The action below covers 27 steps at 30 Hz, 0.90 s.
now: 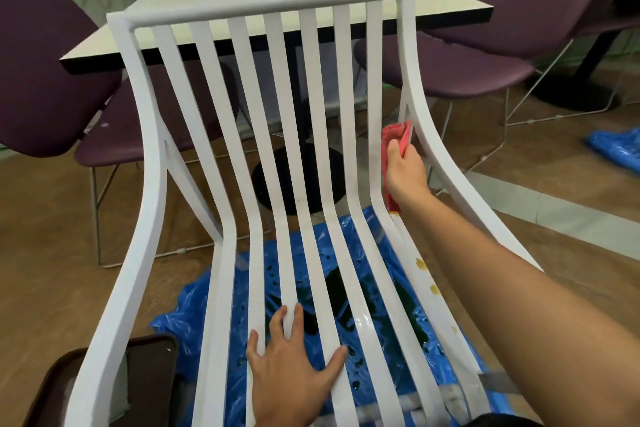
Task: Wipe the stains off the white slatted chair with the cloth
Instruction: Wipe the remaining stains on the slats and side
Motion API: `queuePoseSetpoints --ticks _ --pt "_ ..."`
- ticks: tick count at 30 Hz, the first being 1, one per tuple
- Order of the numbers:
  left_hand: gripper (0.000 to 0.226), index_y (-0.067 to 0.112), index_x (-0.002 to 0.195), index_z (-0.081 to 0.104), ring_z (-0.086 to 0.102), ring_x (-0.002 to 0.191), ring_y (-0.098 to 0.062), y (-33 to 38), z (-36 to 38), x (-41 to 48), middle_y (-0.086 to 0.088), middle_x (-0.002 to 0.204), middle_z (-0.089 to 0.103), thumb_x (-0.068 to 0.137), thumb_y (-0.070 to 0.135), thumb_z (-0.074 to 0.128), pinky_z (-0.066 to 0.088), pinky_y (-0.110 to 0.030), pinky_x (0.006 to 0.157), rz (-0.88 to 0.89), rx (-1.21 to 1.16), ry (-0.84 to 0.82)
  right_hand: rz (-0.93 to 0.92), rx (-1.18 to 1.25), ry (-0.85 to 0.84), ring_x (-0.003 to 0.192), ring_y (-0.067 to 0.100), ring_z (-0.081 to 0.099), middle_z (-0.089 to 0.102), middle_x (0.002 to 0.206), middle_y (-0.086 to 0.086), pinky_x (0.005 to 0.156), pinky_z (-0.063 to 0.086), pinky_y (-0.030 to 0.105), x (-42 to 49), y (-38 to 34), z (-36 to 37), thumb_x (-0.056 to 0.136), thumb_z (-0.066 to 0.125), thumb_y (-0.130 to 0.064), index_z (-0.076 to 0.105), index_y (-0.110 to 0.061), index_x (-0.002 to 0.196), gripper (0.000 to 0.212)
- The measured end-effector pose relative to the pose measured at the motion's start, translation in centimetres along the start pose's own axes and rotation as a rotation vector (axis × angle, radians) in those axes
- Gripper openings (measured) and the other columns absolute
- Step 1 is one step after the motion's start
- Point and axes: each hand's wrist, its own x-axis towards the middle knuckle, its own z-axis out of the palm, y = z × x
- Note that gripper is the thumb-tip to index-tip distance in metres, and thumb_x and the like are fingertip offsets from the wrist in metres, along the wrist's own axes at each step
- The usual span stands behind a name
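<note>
Two hands are on the white chair (310, 114), which stands in the middle over a blue plastic sheet (180, 315). The left hand (294, 360) lies flat on the near seat slats, fingers straight and spread wide. Farther right, the right hand (405, 168) grips a red cloth (396, 135) against the rightmost back slat. Yellow stains (421, 263) sit on the right seat slat, nearer than the cloth.
</note>
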Motion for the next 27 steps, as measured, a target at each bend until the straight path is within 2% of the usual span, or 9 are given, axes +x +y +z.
queuePoseSetpoints --ticks 2,5,9,13,16,19,21,25,27 --pt "0.105 0.042 0.158 0.006 0.014 0.15 -0.007 -0.1 0.1 0.0 0.014 0.163 0.004 0.07 0.097 0.024 -0.005 -0.05 0.125 0.005 -0.009 0.003 -0.087 -0.09 -0.04 0.081 0.019 0.06 0.061 0.101 0.004 0.075 0.052 0.035 -0.7 2.3 0.9 0.105 0.041 -0.042 0.06 -0.017 0.105 0.032" --pt "0.105 0.042 0.158 0.007 0.014 0.15 -0.007 -0.1 0.2 0.1 0.013 0.163 0.005 0.07 0.097 0.023 -0.005 -0.05 0.125 0.008 -0.019 0.006 -0.119 -0.384 -0.159 0.093 0.024 0.057 0.047 0.118 0.005 0.087 0.054 0.041 -2.3 7.5 3.2 0.102 0.049 -0.035 0.055 -0.029 0.13 0.029" --pt "0.108 0.043 0.157 0.008 0.011 0.151 -0.009 0.0 0.4 0.4 0.014 0.163 0.005 0.067 0.099 0.024 -0.004 -0.049 0.124 -0.007 -0.028 0.01 -0.138 -0.819 -0.244 0.116 0.031 0.041 0.037 0.131 0.004 0.104 0.038 0.049 -4.7 11.6 6.2 0.095 0.055 -0.01 0.042 -0.038 0.143 0.057" --pt "0.108 0.044 0.158 0.006 0.008 0.152 -0.011 0.0 0.5 0.7 0.014 0.163 0.004 0.067 0.098 0.025 -0.005 -0.048 0.125 -0.018 -0.012 0.006 -0.172 -0.844 -0.156 0.12 0.032 0.037 0.035 0.138 0.005 0.106 0.036 0.047 -2.7 11.5 8.0 0.091 0.055 -0.003 0.035 -0.035 0.149 0.069" --pt "0.11 0.044 0.158 0.005 0.01 0.152 -0.013 0.0 0.5 0.9 0.013 0.164 0.005 0.065 0.099 0.025 -0.004 -0.049 0.124 -0.026 -0.006 0.004 -0.214 -0.905 -0.216 0.122 0.034 0.037 0.04 0.138 0.005 0.108 0.035 0.049 -1.8 12.2 8.6 0.092 0.055 -0.008 0.042 -0.031 0.146 0.06" --pt "0.11 0.044 0.158 0.005 0.007 0.153 -0.015 -0.1 0.5 0.9 0.012 0.164 0.003 0.065 0.099 0.025 -0.004 -0.05 0.124 -0.03 -0.008 -0.013 -0.277 -0.963 -0.292 0.12 0.032 0.039 0.049 0.13 0.004 0.107 0.034 0.049 -2.0 12.6 8.6 0.101 0.048 -0.032 0.052 -0.025 0.137 0.037" --pt "0.108 0.043 0.158 0.006 0.007 0.152 -0.014 -0.2 0.4 0.7 0.012 0.164 0.003 0.067 0.098 0.025 -0.005 -0.049 0.124 -0.019 -0.007 -0.012 -0.292 -0.974 -0.344 0.12 0.03 0.04 0.052 0.126 0.001 0.106 0.032 0.047 -2.6 12.4 8.1 0.103 0.041 -0.046 0.053 -0.027 0.136 0.04" --pt "0.106 0.041 0.158 0.01 0.008 0.152 -0.011 -0.2 0.2 0.3 0.012 0.164 0.005 0.069 0.097 0.025 -0.006 -0.049 0.124 -0.006 -0.025 0.003 -0.286 -0.98 -0.499 0.121 0.028 0.039 0.05 0.124 -0.002 0.106 0.031 0.047 -4.2 11.6 5.8 0.103 0.041 -0.049 0.046 -0.034 0.146 0.046" --pt "0.106 0.04 0.158 0.011 0.008 0.152 -0.011 -0.2 0.0 0.0 0.01 0.165 0.006 0.07 0.096 0.025 -0.007 -0.05 0.124 -0.005 -0.03 0.002 -0.279 -0.99 -0.562 0.117 0.027 0.041 0.05 0.117 -0.003 0.102 0.034 0.047 -5.6 11.0 4.1 0.103 0.043 -0.049 0.05 -0.034 0.143 0.043"
